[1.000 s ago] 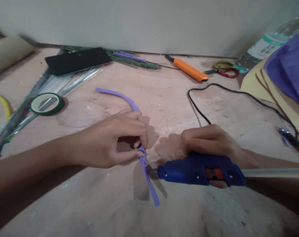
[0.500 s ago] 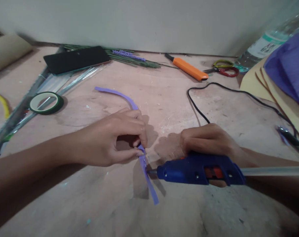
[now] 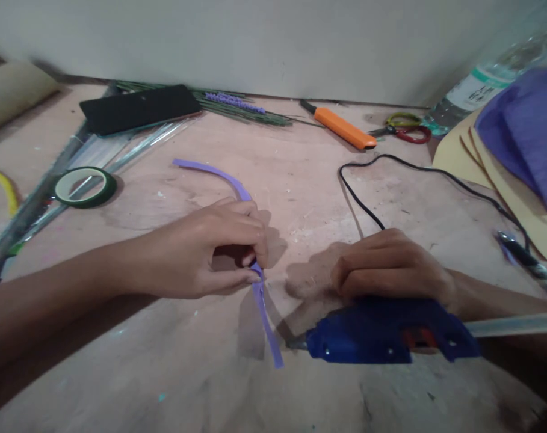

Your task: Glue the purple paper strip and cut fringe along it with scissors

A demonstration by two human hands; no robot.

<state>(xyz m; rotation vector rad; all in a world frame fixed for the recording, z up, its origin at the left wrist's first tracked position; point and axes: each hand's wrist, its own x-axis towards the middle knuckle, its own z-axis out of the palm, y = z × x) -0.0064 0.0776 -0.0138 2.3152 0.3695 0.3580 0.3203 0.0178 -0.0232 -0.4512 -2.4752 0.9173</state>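
Observation:
My left hand (image 3: 219,246) pinches a narrow purple strip (image 3: 266,322) between thumb and fingers, near the strip's middle. One end of the strip curves away toward the back left; the other hangs toward me, with a shiny line, like glue, just below my thumb. My right hand (image 3: 390,264) is closed around the grip of a blue glue gun (image 3: 363,334), which lies on its side. Its nozzle points left, a short gap from the strip's near end. A clear glue stick (image 3: 512,325) sticks out of the gun's rear. My right fingertips are hidden.
A black cord (image 3: 404,159) loops behind my right hand. At the back lie a phone (image 3: 140,110), green stems (image 3: 250,114), an orange cutter (image 3: 343,127) and scissors (image 3: 411,132). Green tape (image 3: 108,187) is at left; a bottle (image 3: 469,90), purple sheets (image 3: 530,132) and a pen (image 3: 526,258) are at right.
My right hand has drawn the glue gun back to the right and toward me, so its nozzle has left the strip. My left hand keeps its pinch, nearly still.

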